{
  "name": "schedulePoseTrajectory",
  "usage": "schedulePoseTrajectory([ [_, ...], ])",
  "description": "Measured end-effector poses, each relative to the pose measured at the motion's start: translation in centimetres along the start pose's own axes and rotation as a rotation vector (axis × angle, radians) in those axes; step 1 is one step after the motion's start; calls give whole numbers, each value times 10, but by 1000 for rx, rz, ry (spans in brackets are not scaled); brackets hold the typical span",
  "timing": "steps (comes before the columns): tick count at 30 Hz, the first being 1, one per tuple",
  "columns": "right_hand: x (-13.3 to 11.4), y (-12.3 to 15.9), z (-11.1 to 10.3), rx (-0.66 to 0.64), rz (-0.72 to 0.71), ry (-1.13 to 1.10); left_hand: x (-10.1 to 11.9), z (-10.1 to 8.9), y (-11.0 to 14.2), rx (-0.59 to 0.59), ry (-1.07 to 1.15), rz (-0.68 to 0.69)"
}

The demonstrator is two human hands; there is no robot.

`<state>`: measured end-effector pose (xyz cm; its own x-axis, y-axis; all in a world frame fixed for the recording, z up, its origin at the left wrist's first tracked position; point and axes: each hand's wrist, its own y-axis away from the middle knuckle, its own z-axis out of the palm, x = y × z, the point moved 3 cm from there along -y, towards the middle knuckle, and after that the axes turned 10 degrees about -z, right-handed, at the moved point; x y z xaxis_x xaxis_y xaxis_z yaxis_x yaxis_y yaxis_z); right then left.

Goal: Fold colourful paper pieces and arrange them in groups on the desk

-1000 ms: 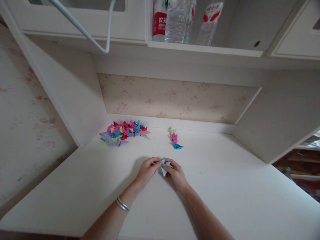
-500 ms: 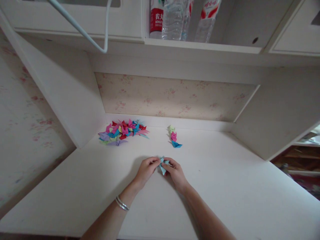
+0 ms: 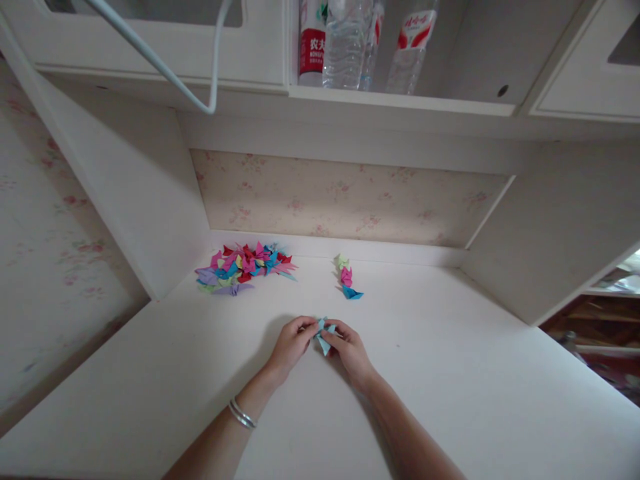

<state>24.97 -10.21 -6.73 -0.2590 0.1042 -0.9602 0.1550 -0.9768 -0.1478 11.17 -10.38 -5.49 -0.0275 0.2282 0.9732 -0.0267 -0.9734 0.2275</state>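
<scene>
A small light-blue folded paper piece (image 3: 324,343) is pinched between both hands over the middle of the white desk (image 3: 320,420). My left hand (image 3: 293,343) grips its left edge between thumb and fingers. On the other side, my right hand (image 3: 351,352) is closed on the paper with the thumb on top. Fingers hide part of the folds. Just beyond the hands lie a blue folded paper piece (image 3: 353,293), a pink one (image 3: 346,277) and a pale green one (image 3: 343,261), in a short row.
A heap of colourful folded paper pieces (image 3: 245,263) lies at the back left of the desk. Overhead, a shelf (image 3: 400,105) holds several plastic bottles (image 3: 343,50). A pale bent tube or cable (image 3: 165,70) hangs at the upper left. Side panels (image 3: 125,173) flank the desk.
The camera view has shifted slightly, so the scene sits a little lower. Both hands keep their grip on the light-blue paper, with hardly any visible motion.
</scene>
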Motion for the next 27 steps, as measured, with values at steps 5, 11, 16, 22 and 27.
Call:
schedulePoseTrajectory([
  [5,2,-1,-1,-2,2,5,0,0,1,-2,-12,-4],
  [11,3,-2,0,-2,4,4,-3,1,-1,-20,-43,17],
  [16,1,-1,0,-5,4,16,-5,0,-3,-17,-31,11],
  [22,2,-2,-2,-6,20,8,-6,0,-3,-18,-32,6],
  [27,5,-3,-2,-16,13,6,-6,0,-3,-15,-34,-4],
])
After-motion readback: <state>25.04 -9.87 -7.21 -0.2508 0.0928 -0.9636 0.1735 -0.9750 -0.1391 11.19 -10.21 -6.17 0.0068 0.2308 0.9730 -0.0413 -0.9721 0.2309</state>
